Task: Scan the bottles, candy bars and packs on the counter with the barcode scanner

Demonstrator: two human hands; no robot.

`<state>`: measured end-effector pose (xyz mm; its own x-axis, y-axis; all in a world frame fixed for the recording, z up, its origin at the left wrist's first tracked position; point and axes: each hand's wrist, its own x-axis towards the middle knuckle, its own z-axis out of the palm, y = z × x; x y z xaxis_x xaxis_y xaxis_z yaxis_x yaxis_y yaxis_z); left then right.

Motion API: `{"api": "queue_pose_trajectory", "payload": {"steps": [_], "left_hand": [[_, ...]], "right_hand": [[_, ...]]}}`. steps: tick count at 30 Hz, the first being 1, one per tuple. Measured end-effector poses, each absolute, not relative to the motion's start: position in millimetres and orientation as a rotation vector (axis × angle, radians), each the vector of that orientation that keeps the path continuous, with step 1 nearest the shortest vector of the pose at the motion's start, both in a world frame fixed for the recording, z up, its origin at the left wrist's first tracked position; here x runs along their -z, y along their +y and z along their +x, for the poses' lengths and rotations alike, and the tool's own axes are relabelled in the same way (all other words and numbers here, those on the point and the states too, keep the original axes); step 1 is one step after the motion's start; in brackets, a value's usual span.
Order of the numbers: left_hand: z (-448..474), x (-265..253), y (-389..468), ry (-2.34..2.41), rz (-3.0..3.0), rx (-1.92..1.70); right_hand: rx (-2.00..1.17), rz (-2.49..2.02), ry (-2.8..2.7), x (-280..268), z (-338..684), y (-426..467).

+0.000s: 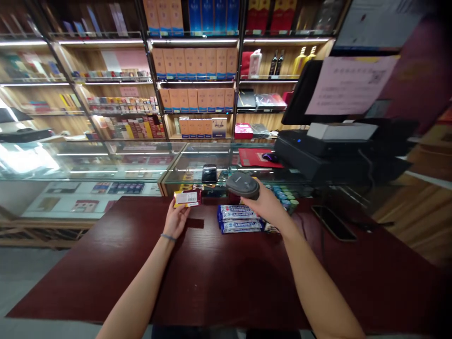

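Observation:
My left hand [175, 220] grips a small red-and-yellow packet [187, 198] a little above the dark red counter [212, 278]. A white label with a barcode faces up on it. In my right hand [266, 205] is a dark grey handheld barcode scanner [242, 185], its head toward the left and its handle hidden by my fingers. Below the scanner lie several blue-and-white snack packs [242, 220] in a small pile. Partly behind my right wrist are several green-and-blue wrapped items [287, 200], whose kind I cannot make out.
A black phone [334, 222] lies on the counter's right side. Beyond stand a glass display case [148, 162], a small black device [209, 173], a mouse [270, 157] on a red mat, and a monitor [300, 96] with a paper sheet. Shelves of boxes and bottles line the back.

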<state>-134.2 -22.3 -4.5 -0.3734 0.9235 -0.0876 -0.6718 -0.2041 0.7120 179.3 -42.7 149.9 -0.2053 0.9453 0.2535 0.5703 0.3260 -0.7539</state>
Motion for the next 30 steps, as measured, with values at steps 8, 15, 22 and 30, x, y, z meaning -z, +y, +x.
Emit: {"api": "queue_pose_trajectory", "payload": {"steps": [8,15,22,30], "left_hand": [[-113.3,-33.1,-10.7,0.89,0.521,-1.866],[-50.9,-78.3,29.5,1.233,0.989,-1.874],[9.8,-112.5,61.1,1.761,2.176,-1.239],[69.7,-111.4,74.1,1.49,2.651,-0.803]], "right_hand": [[-0.809,-1.215,-1.571,-165.6,241.9,-37.6],[-0.774,-1.187,-1.487,-176.9,275.5,-43.2],[-0.782,-1.146,-1.331,-180.2,297.7,-49.1],[-0.768,-1.106,-1.223,-181.4,317.5,-53.5]]}}
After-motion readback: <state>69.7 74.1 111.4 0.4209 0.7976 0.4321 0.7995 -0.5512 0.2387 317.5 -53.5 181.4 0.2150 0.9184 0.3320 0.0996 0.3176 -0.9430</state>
